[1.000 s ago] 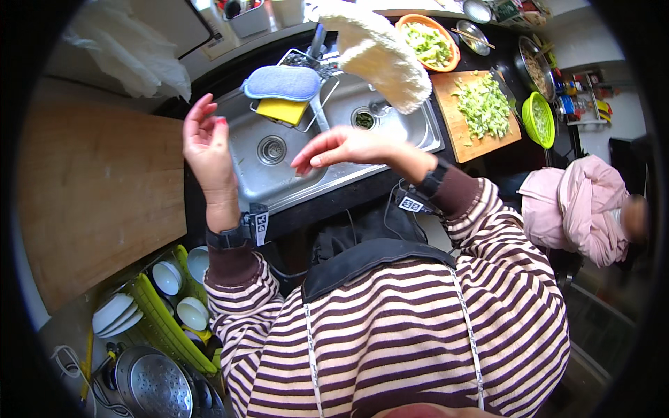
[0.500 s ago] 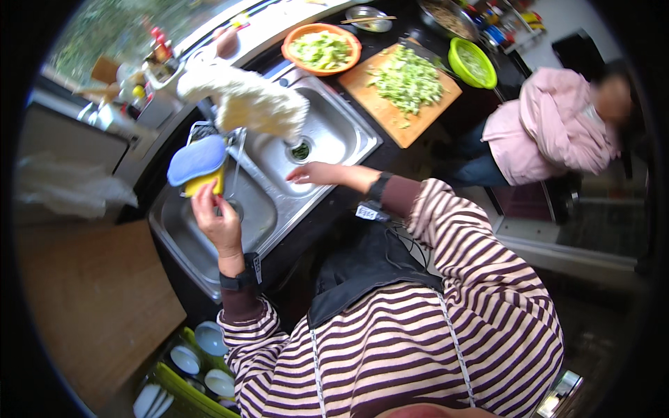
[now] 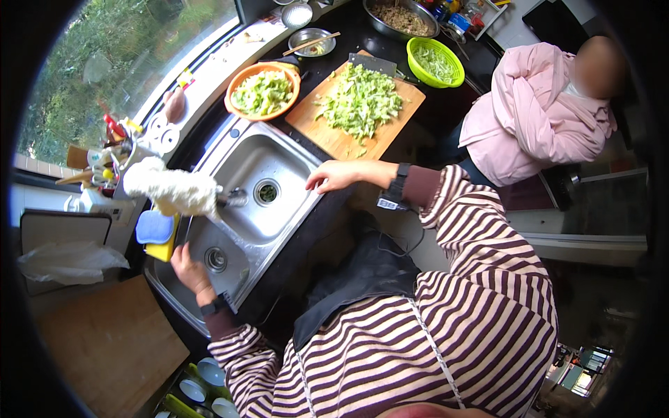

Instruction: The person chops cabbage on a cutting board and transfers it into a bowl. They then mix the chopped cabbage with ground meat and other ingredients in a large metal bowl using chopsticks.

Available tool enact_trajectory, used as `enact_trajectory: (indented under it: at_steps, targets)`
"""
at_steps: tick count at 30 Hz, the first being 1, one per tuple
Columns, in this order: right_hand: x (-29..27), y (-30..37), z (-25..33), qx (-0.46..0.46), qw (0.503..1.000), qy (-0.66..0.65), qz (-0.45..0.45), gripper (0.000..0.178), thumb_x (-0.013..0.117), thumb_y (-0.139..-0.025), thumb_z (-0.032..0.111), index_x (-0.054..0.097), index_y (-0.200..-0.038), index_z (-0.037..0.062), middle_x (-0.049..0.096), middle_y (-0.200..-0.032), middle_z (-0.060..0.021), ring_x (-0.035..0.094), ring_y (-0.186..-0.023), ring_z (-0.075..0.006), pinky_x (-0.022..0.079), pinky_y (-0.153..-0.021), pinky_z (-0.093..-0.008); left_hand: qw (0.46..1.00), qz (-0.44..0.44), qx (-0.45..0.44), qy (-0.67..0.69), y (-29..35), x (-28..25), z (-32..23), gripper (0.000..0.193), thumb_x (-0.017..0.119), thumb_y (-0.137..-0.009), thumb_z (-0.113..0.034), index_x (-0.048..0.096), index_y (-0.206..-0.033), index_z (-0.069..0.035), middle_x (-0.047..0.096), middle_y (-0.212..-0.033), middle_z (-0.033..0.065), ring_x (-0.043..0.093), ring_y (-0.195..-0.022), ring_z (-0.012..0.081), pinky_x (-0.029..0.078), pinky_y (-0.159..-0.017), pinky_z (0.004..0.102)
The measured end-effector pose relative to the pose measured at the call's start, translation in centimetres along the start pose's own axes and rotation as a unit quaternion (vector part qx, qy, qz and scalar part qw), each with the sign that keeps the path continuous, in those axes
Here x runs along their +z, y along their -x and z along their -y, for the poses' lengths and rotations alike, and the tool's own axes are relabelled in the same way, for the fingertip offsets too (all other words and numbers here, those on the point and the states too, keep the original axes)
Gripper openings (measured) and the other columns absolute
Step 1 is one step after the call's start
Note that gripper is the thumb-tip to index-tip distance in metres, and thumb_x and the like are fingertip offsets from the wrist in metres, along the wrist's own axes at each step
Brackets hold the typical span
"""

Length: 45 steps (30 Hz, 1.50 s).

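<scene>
My left hand (image 3: pixel 189 270) is over the left basin of the steel sink (image 3: pixel 282 235), fingers extended, with its fingertips at the edge of a yellow sponge (image 3: pixel 160 251). A blue sponge (image 3: pixel 155 227) sits against the yellow one at the sink's back left. I cannot tell whether the fingertips touch the yellow sponge. My right hand (image 3: pixel 333 175) hangs by the right basin's rim, fingers loosely bent and apart, holding nothing. Between the basins, a fluffy white cloth (image 3: pixel 171 189) covers the tap, whose dark spout (image 3: pixel 235 198) pokes out.
Behind the sink stands an orange colander (image 3: pixel 231 104) of chopped greens. Beside it lie a wooden board (image 3: pixel 401 115) with chopped greens and a cleaver (image 3: pixel 373 64). Further right are a green basket (image 3: pixel 456 78) and a steel bowl of mince (image 3: pixel 401 19). A person in pink (image 3: pixel 533 115) stands at right.
The view has shifted, so the sink and counter appear lower and further left. My left hand's fingers no longer overlap the yellow sponge and lie beside its edge. My right hand stays near the rim.
</scene>
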State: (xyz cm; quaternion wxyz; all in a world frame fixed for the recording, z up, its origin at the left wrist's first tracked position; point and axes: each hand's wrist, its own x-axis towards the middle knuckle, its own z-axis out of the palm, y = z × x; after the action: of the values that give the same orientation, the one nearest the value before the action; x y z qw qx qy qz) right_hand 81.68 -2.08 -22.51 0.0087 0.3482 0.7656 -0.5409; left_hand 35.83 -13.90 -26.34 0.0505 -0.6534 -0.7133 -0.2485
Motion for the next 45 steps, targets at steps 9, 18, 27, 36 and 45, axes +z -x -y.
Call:
enact_trajectory:
  at_steps: [9,18,27,36,45]
  targets:
    - [-18.8,12.6,-17.1,0.093,0.930,0.099,-0.340,0.037,0.054,-0.079,-0.001,0.058,-0.116,0.0030,0.060,-0.111,-0.0142,0.058,-0.104,-0.0280,0.045,-0.092,-0.0363,0.987,-0.042,-0.156,-0.026,0.6,2.0,-14.0,0.030,0.049,-0.072,0.010,0.065,-0.096,0.000,0.059,-0.103,0.0141,0.057,-0.097,0.0326,0.044,-0.086,0.0414]
    - [-22.0,14.8,-29.3,0.239,0.779,0.388,-0.431,0.044,0.051,-0.083,0.007,0.047,-0.127,0.0066,0.052,-0.113,-0.0108,0.049,-0.109,-0.0286,0.038,-0.093,-0.0405,0.971,0.088,0.002,0.224,-10.3,14.9,-40.0,0.029,0.052,-0.075,0.013,0.064,-0.096,-0.003,0.060,-0.097,0.0134,0.059,-0.088,0.0308,0.048,-0.075,0.0356]
    - [-23.6,15.9,-28.9,0.179,0.799,0.413,-0.398,0.021,0.057,-0.075,0.005,0.057,-0.096,0.0053,0.053,-0.094,-0.0082,0.052,-0.095,-0.0273,0.045,-0.077,-0.0378,0.945,0.186,0.031,0.268,-19.3,28.9,-50.0,0.064,0.064,-0.074,-0.001,0.038,-0.132,-0.001,0.037,-0.134,0.0262,0.040,-0.123,0.0421,0.036,-0.102,0.0421]
    - [-20.9,17.2,-25.2,0.114,0.798,0.387,-0.447,0.031,0.061,-0.071,0.007,0.055,-0.101,0.0043,0.050,-0.097,-0.0082,0.050,-0.099,-0.0260,0.051,-0.076,-0.0325,0.929,0.320,0.057,0.176,-21.7,33.6,-55.0,0.080,0.069,-0.069,-0.020,0.033,-0.140,-0.012,0.027,-0.149,0.0094,0.022,-0.138,0.0343,0.017,-0.110,0.0572]
    - [-18.1,20.2,-21.1,0.145,0.799,0.337,-0.476,0.029,0.062,-0.070,0.005,0.055,-0.098,0.0066,0.051,-0.096,-0.0060,0.051,-0.099,-0.0254,0.052,-0.073,-0.0330,0.921,0.330,0.141,0.152,-18.2,29.9,-53.7,0.062,0.063,-0.073,-0.013,0.045,-0.133,-0.011,0.043,-0.140,0.0073,0.032,-0.135,0.0270,0.021,-0.111,0.0526]
